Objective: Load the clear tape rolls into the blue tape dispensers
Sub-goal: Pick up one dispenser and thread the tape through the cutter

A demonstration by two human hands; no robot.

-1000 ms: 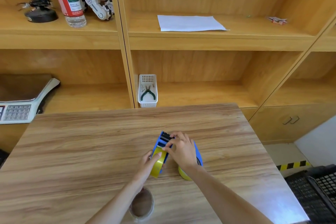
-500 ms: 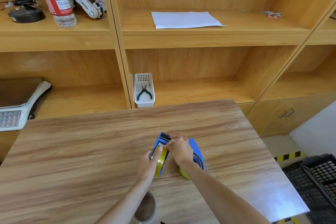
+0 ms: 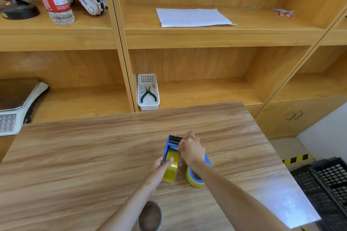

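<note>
Shifted forward since a second ago, the right hand (image 3: 191,148) pinches clear tape at the blue plastic tape dispenser (image 3: 171,146); the left hand (image 3: 162,167) grips its yellowish tape roll (image 3: 170,169) on the wooden table (image 3: 84,155).

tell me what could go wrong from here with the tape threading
The right hand pinches the tape end beside the dispenser's black front end; if a cutter sits there, fingertips could get nicked. The left hand only steadies the yellowish roll, so a hard pull might tip the blue dispenser.

Blue dispenser (image 3: 171,146), yellow-tinted tape roll (image 3: 170,171), wood-grain table (image 3: 93,155), black crate (image 3: 326,184).
</note>
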